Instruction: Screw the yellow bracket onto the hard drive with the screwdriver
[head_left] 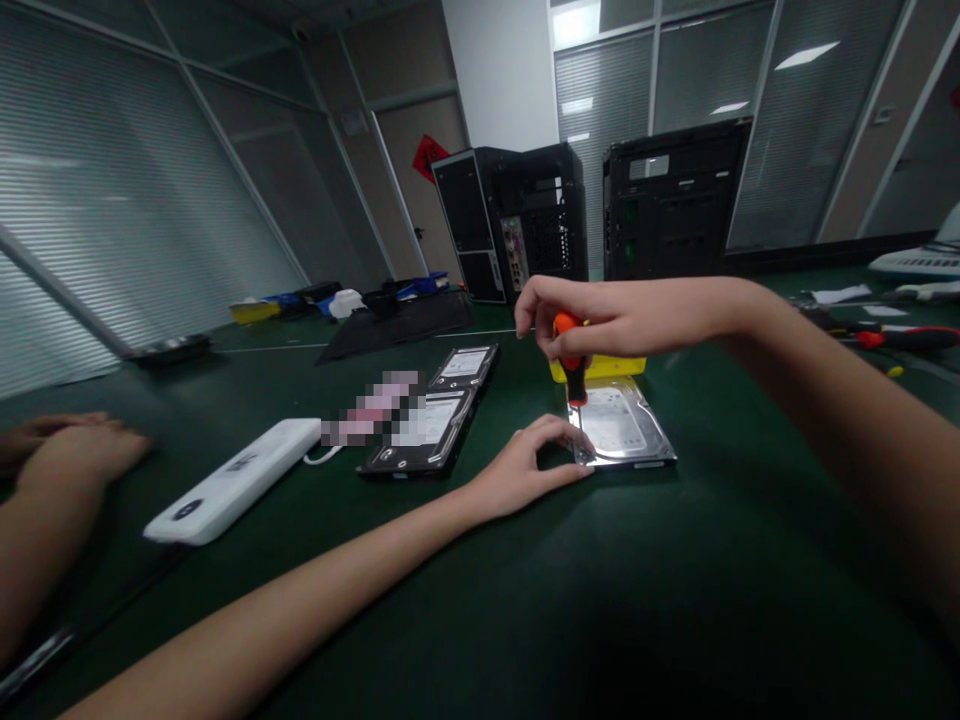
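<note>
A silver hard drive [619, 425] lies flat on the green table [465, 620], right of the middle. My left hand [525, 465] grips its near left corner between thumb and fingers. Above the drive, my right hand [592, 315] is wrapped round the handle of an orange and black screwdriver [574, 375]. The screwdriver stands upright, its shaft pointing down at the drive's left part near my left fingertips; whether the tip touches a screw is too small to tell. Just behind the drive sits a yellow object [600, 369], partly hidden by my right hand.
Two dark hard drives [431, 430] lie left of my left hand, beside a white power strip [240, 480]. Another person's hands [82, 450] rest at the far left. Black computer cases [540, 220] stand behind. Tools with red handles [915, 338] lie at right.
</note>
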